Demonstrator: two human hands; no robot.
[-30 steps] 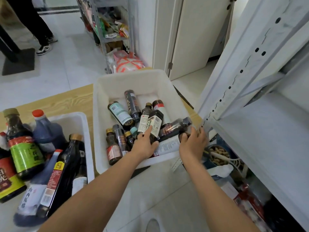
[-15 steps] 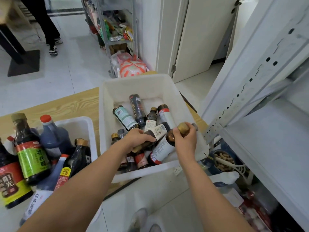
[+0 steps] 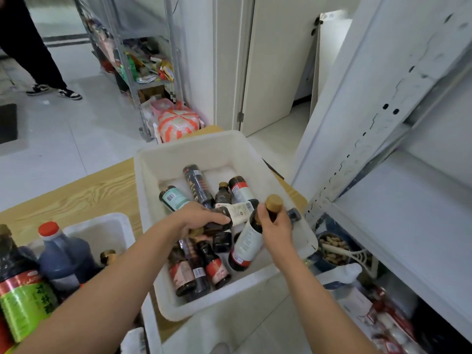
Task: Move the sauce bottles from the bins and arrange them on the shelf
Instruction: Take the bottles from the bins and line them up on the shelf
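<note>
Right fingers [image 3: 261, 213] curl round the neck of a white-labelled sauce bottle [image 3: 249, 242], just under its tan cap [image 3: 274, 202]. The right hand [image 3: 278, 227] has it tilted, cap up and base down among the other bottles in the near white bin [image 3: 190, 144]. Left fingers [image 3: 221, 218] wrap over a dark bottle [image 3: 216, 225] lying on its side in the same bin. The left hand [image 3: 200, 215] is palm down, knuckles up. Both forearms reach in from the bottom of the view, bare.

More small dark bottles lie loose in this bin, some flat, some leaning, mostly crowded toward the near wall, with bare floor at the far end. The bin's right rim sits near the perforated upright [image 3: 357, 152] of the white metal shelf [image 3: 408, 213]. The shelf board to the right of the bin looks bare and open. Below it are a tub of peanuts [image 3: 333, 249] and packaged goods, partly hidden.

A second bin [image 3: 102, 226] at left holds big bottles upright: a red-capped jug [image 3: 63, 256] and a green-labelled bottle [image 3: 24, 300]. Both bins sit on a wooden table [image 3: 76, 192]. Beyond are a pale tiled floor [image 3: 63, 139], a wire rack [image 3: 145, 60] of snack packs, a white door [image 3: 275, 72], and a standing person's legs [image 3: 35, 54] at top left
</note>
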